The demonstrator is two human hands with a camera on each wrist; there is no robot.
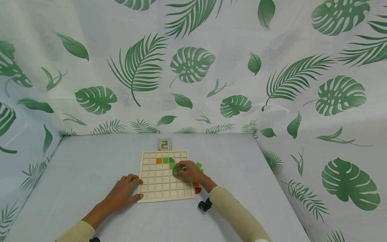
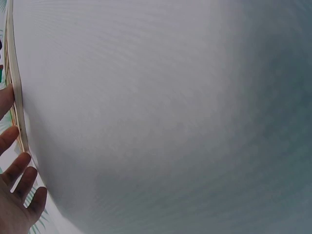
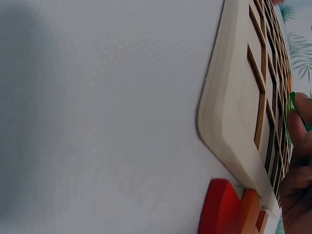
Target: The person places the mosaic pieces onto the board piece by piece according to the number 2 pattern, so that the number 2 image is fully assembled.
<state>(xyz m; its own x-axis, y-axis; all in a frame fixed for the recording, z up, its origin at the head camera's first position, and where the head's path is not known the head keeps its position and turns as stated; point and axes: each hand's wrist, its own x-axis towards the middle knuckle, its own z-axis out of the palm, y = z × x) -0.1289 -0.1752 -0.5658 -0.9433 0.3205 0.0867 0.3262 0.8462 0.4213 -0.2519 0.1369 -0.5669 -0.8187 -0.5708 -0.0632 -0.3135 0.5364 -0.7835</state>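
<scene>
A pale wooden grid board [image 1: 151, 189] lies on the table. My left hand [image 1: 124, 192] rests at its left edge, fingers spread, thumb near the lower corner; the left wrist view shows the fingertips [image 2: 10, 134] right at the rim. Over the board's right half, my right hand [image 1: 189, 171] pinches a dark green piece [image 1: 175, 171] between thumb and fingers, just below a light green square [image 1: 172, 165]. In an upper row sit an orange square [image 1: 159, 160], another light green square [image 1: 165, 160] and a dark green rounded piece [image 1: 171, 160].
Loose pieces lie along the board's right side: a light green square [image 1: 198, 165], an orange piece [image 1: 196, 184] and a red rounded piece [image 1: 198, 191]. Behind the board is a small patterned card [image 1: 164, 144]. A black device [image 1: 205, 205] is by the right wrist. Leaf-printed sheets surround the table [image 1: 242, 161].
</scene>
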